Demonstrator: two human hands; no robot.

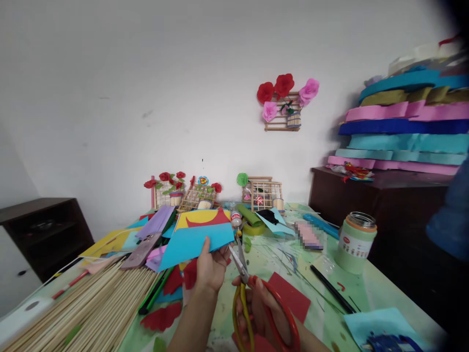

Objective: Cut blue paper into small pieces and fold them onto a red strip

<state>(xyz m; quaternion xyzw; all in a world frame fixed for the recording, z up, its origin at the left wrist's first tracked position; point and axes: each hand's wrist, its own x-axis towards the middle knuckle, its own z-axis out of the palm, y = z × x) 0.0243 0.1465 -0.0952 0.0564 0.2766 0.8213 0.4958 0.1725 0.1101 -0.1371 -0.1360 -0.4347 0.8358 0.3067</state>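
Head view: right hand (pixel 262 303) grips scissors (pixel 243 272), blades parted toward eleven o'clock. Blue sheet (pixel 194 243), pinched by left hand (pixel 212 266), lies at ten, long axis eight-to-two.

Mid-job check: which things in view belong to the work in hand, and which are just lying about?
In use:
- blue sheet, held in the left hand
- scissors, blades apart, held in the right hand

Probably just lying about, as neither hand touches them:
- thin sticks
- purple phone
- green jar
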